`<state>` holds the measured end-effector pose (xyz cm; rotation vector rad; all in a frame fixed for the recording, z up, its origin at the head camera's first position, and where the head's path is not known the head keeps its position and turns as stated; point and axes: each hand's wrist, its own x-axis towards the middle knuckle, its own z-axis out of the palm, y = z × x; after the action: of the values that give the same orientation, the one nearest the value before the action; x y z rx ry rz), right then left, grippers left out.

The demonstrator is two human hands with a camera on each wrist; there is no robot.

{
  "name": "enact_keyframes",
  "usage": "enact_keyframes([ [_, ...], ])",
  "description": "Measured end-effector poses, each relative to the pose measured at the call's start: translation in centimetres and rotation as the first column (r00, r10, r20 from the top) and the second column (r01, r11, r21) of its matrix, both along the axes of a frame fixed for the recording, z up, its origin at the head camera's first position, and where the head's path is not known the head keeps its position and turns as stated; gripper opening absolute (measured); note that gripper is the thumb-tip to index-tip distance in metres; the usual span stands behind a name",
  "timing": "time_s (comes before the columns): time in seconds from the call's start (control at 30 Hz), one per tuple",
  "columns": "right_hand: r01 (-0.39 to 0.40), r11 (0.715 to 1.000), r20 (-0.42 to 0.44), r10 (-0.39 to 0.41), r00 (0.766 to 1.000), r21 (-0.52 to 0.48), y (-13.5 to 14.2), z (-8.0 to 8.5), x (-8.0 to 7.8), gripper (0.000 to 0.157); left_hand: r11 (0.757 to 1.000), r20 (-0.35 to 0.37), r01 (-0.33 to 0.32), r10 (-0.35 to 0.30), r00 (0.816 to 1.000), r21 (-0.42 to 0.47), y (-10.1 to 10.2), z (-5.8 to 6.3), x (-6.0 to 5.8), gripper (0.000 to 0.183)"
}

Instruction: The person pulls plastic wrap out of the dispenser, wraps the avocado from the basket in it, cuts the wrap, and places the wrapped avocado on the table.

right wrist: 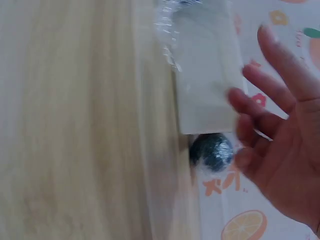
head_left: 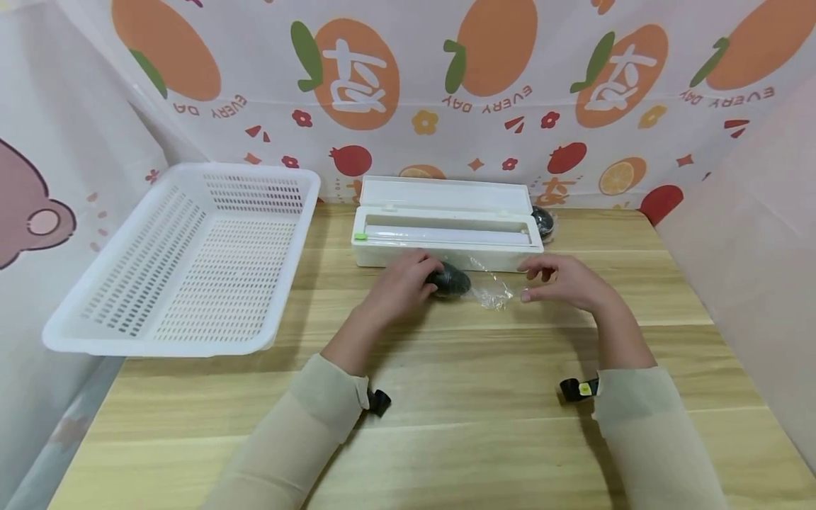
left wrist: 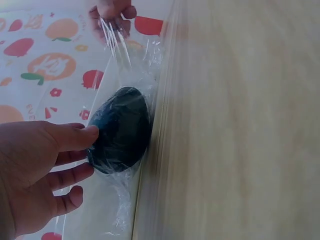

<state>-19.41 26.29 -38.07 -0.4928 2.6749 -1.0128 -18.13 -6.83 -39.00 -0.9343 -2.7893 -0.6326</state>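
Observation:
In the head view a dark avocado (head_left: 451,280), wrapped in clear cling film, lies on the table in front of a white box. My left hand (head_left: 398,285) grips its left end between thumb and fingers. Loose film (head_left: 494,296) trails from its right end towards my right hand (head_left: 567,285). That hand hovers above the table, fingers relaxed and holding nothing in the right wrist view. The left wrist view shows the wrapped avocado (left wrist: 122,131) close up, with film strands (left wrist: 116,42) rising near the right hand; whether they touch is unclear.
The white cling film box (head_left: 446,257) stands at the back, lid raised, with a film roll and a green slider. Partly hidden behind its right end sits a second dark wrapped item (head_left: 544,222). A white slotted basket (head_left: 273,322) stands at the left.

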Motion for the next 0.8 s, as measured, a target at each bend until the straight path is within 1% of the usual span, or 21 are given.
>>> enact_keyframes([
  [0.07, -0.028, 0.999, 0.054, 0.029, 0.998, -0.028, 0.0, 0.1, 0.2, 0.058, 1.000, 0.001, 0.002, -0.002, 1.000, 0.005, 0.2, 0.1, 0.2, 0.021],
  [0.13, -0.035, 0.998, 0.051, 0.038, 0.998, -0.058, -0.5, 0.2, 0.4, 0.059, 1.000, 0.001, 0.005, -0.005, 1.000, 0.010, 0.4, 0.2, 0.3, 0.020],
  [0.23, -0.010, 0.998, -0.019, 0.008, 1.000, -0.066, -2.7, 0.5, 0.5, 0.058, 1.000, 0.003, -0.004, 0.004, 1.000, 0.016, 0.5, 0.2, 0.5, 0.020],
  [0.3, -0.011, 0.999, -0.071, 0.007, 0.997, -0.052, -4.7, 0.7, 0.6, 0.057, 1.000, 0.003, -0.015, 0.015, 1.000, 0.017, 0.5, 0.1, 0.5, 0.020],
  [0.4, -0.013, 1.000, -0.145, 0.015, 0.989, 0.013, -7.8, 0.7, 0.5, 0.056, 1.000, -0.001, -0.025, 0.025, 1.000, 0.013, 0.5, 0.0, 0.5, 0.020],
  [0.47, -0.004, 0.998, -0.188, 0.016, 0.982, 0.062, -9.5, 0.6, 0.4, 0.051, 1.000, -0.004, -0.028, 0.028, 1.000, 0.014, 0.6, -0.1, 0.5, 0.020],
  [0.53, 0.047, 0.995, -0.223, -0.027, 0.974, 0.085, -10.8, 0.4, 0.2, 0.044, 0.999, -0.006, -0.026, 0.026, 1.000, 0.024, 0.6, -0.1, 0.6, 0.020],
  [0.63, 0.123, 0.991, -0.236, -0.108, 0.966, 0.051, -11.9, 0.1, -0.1, 0.034, 0.999, -0.006, -0.023, 0.023, 1.000, 0.041, 0.5, -0.2, 0.6, 0.020],
  [0.7, 0.162, 0.987, -0.218, -0.159, 0.963, -0.002, -12.2, -0.1, -0.2, 0.030, 0.998, -0.007, -0.021, 0.021, 1.000, 0.053, 0.5, -0.2, 0.6, 0.019],
  [0.8, 0.181, 0.981, -0.166, -0.191, 0.967, -0.074, -12.2, -0.3, -0.2, 0.027, 0.998, -0.013, -0.022, 0.023, 1.000, 0.066, 0.5, -0.2, 0.6, 0.019],
])
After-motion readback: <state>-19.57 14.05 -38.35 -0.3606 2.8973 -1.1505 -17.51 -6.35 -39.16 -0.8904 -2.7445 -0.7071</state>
